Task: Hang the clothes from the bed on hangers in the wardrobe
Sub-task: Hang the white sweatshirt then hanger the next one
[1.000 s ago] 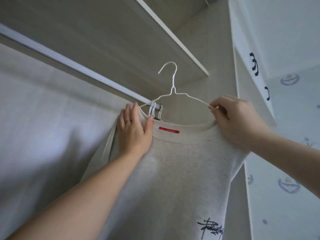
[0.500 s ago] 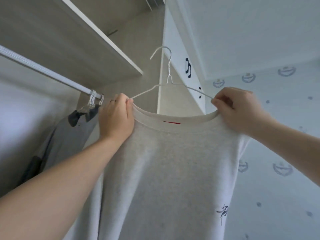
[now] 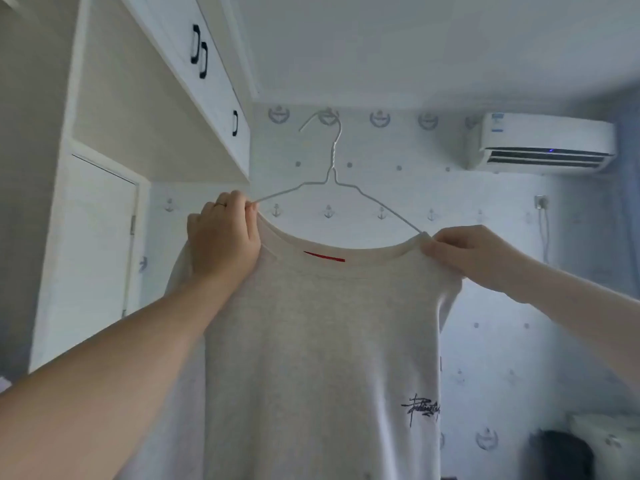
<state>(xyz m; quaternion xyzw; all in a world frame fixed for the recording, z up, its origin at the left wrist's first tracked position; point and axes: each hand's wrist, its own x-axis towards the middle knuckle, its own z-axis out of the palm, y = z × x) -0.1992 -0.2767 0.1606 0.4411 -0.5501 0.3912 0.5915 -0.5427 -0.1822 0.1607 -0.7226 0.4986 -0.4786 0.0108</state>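
Note:
A light grey sweatshirt (image 3: pixel 311 341) with a red neck label and dark script print hangs on a white wire hanger (image 3: pixel 332 168), held up in the air before me. My left hand (image 3: pixel 225 240) grips the sweatshirt's left shoulder together with the hanger arm. At the right side of the collar, my right hand (image 3: pixel 467 254) pinches the fabric at the hanger's other arm. The hanger's hook points up and is free, not on any rail. The wardrobe rail is out of view.
The white wardrobe (image 3: pixel 104 209) with upper cabinet doors and black handles (image 3: pixel 200 57) stands at the left. Behind the shirt is a wallpapered wall with an air conditioner (image 3: pixel 543 143) at upper right. A dark object (image 3: pixel 557 455) sits at lower right.
The view and the shirt on its hanger have swung right, away from the wardrobe rail and the clothes on it, toward the room wall. Both hands keep their hold.

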